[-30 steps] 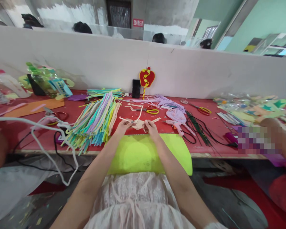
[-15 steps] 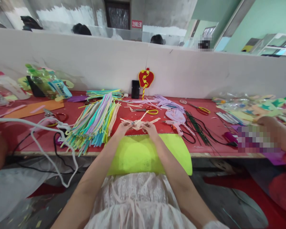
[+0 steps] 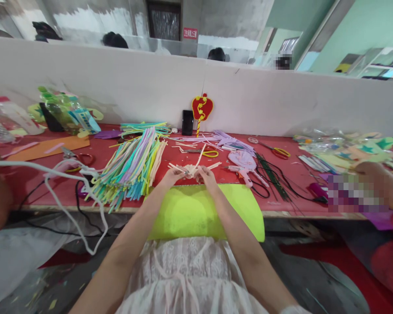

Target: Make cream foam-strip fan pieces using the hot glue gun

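Note:
Between my two hands is a small piece of cream pipe cleaners [image 3: 191, 169], with one stem [image 3: 201, 155] sticking up and away from me. My left hand [image 3: 176, 175] pinches its left side, and my right hand [image 3: 203, 175] pinches its right side. More cream stems stick out past the fingers on both sides. Just beyond lie yellow-handled scissors [image 3: 210, 153]. To the left is a large bundle of pastel pipe cleaners [image 3: 131, 168]. A pink glue gun [image 3: 244, 173] rests right of my right hand, beside a lilac round piece [image 3: 242, 159].
A yellow-green sheet [image 3: 186, 213] hangs over the table's front edge under my forearms. A white cable [image 3: 100, 205] loops at left. A phone [image 3: 187, 122] and a red apple-shaped ornament [image 3: 202, 108] stand at the partition. Another person's arm [image 3: 375, 181] reaches in at right.
The loose stem of the cream piece now points up more steeply. Both hands keep their pinch on the piece, and the view has shifted slightly.

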`<state>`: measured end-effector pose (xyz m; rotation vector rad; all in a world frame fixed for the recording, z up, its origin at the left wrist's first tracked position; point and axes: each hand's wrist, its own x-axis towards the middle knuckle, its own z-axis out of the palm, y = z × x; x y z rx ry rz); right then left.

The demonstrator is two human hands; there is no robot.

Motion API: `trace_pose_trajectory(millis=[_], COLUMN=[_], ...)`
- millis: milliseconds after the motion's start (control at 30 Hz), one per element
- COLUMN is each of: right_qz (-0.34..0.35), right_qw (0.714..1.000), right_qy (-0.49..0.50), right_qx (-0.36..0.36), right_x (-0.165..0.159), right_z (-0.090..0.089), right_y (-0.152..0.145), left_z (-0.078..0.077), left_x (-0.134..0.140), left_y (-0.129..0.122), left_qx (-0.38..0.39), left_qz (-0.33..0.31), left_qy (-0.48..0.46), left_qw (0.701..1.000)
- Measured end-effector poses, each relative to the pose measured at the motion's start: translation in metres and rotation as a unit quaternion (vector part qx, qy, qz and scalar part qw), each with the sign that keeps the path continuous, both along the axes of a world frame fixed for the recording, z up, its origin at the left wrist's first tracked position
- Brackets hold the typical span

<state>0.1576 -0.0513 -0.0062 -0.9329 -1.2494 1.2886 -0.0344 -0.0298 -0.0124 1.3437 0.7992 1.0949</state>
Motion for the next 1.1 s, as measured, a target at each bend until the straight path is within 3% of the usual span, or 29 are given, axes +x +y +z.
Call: trace_pose_trajectory(millis=[133,233,333,433,500,700,967,1100], right_qz=[-0.006,-0.041,-0.102,-0.153,-0.167,-0.148,-0.134,-0.166], right_qw=[1.000,0.999,0.995,0.987,0.984,0.986,0.990,0.983], right_qy=[-0.028,-0.017,0.013,0.046,0.068,0.066,-0.035,-0.072], right_qx=[0.006,0.010,0.012,0.005,-0.003,-0.027,-0.036,-0.030], right_x=[-0.001,0.001,0.003,0.007,0.009,0.009,0.001,0.001], right_z=[-0.002,-0.006,-0.010,-0.016,-0.019,-0.019,-0.008,-0.012], right_y=[0.001,0.004,0.009,0.014,0.017,0.017,0.009,0.008], left_z=[0.000,0.002,0.001,-0.003,-0.008,-0.014,-0.013,-0.015], left_x=[0.003,0.003,-0.003,-0.010,-0.012,-0.006,-0.004,-0.004], left_y=[-0.003,-0.004,-0.001,0.002,0.004,0.001,0.001,0.002], left_qx=[0.020,0.050,0.112,0.181,0.184,0.146,0.120,0.121], left_qz=[-0.053,-0.033,0.093,0.266,0.322,0.300,0.324,0.362], left_qy=[0.041,0.064,0.119,0.206,0.278,0.471,0.467,0.430], left_qw=[0.998,0.996,0.982,0.924,0.886,0.817,0.814,0.818])
